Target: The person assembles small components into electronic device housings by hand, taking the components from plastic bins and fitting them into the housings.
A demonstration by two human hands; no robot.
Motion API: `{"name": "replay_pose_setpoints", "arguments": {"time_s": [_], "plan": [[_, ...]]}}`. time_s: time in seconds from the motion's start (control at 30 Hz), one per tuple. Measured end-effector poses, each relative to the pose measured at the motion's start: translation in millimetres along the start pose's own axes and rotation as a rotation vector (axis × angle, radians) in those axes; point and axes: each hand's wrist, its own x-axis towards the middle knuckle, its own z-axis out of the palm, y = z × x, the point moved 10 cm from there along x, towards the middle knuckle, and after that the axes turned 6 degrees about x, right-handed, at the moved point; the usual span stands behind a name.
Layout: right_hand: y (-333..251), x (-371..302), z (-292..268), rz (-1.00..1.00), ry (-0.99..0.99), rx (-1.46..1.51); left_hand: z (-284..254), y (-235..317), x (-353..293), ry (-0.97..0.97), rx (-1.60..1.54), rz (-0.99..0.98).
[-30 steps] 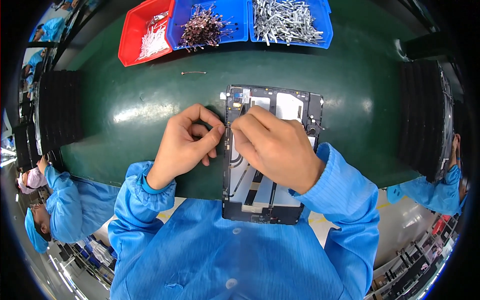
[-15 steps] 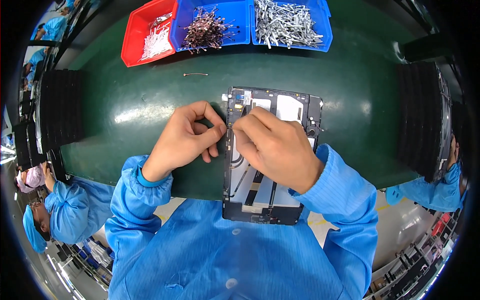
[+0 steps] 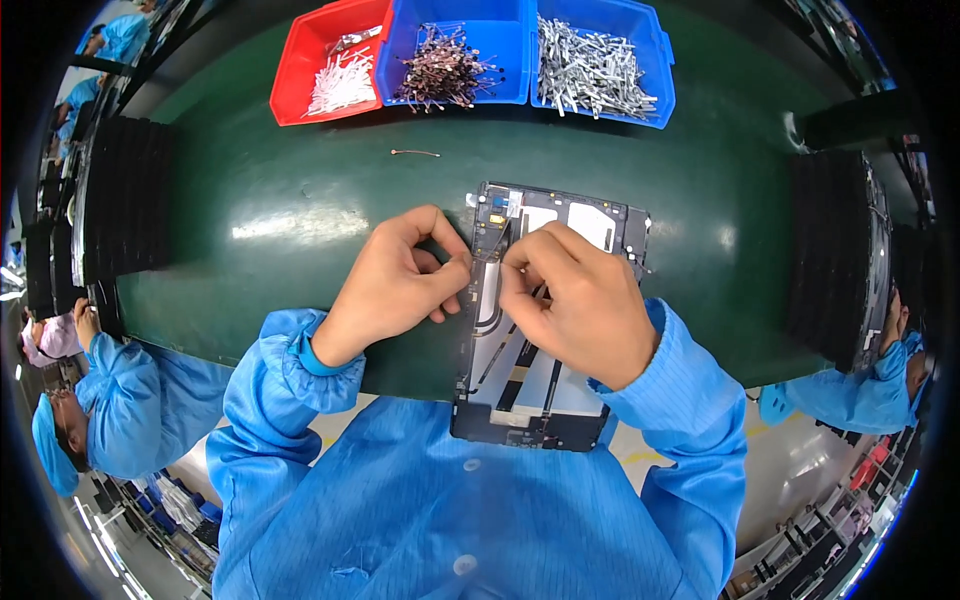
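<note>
green table; opened flat device on it, overhanging near edge; right hand curled over device, left hand curled at its left edge, can't tell what either grips; thin wire beyond.

Bright, whitish light falls from above on the desk, leaving a broad glare streak at left and a fainter patch at right. The left hand looks sharp; the black stacks lose detail in darkness. Fisheye distortion bends the edges; the corners go black.
</note>
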Motion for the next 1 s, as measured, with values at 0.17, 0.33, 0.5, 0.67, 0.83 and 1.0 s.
{"name": "replay_pose_setpoints", "arguments": {"time_s": [0.17,0.33,0.5,0.67,0.83,1.0], "plan": [[5,0,-3,0.054,-0.006,-0.050,2,6,0,-0.064,0.015,0.050],[6,4,-1,0.102,-0.028,-0.100,3,10,6,-0.060,0.015,0.041],[6,19,-13,0.102,-0.014,-0.055,7,11,14,-0.109,0.033,0.027],[22,56,-67,0.255,0.230,0.010,2,13,11,-0.128,0.031,0.032],[10,65,-75,0.158,0.273,-0.019,-58,34,16,0.153,0.077,0.293],[5,69,-86,0.057,0.397,-0.285,-92,29,20,0.326,-0.043,0.281]]}}
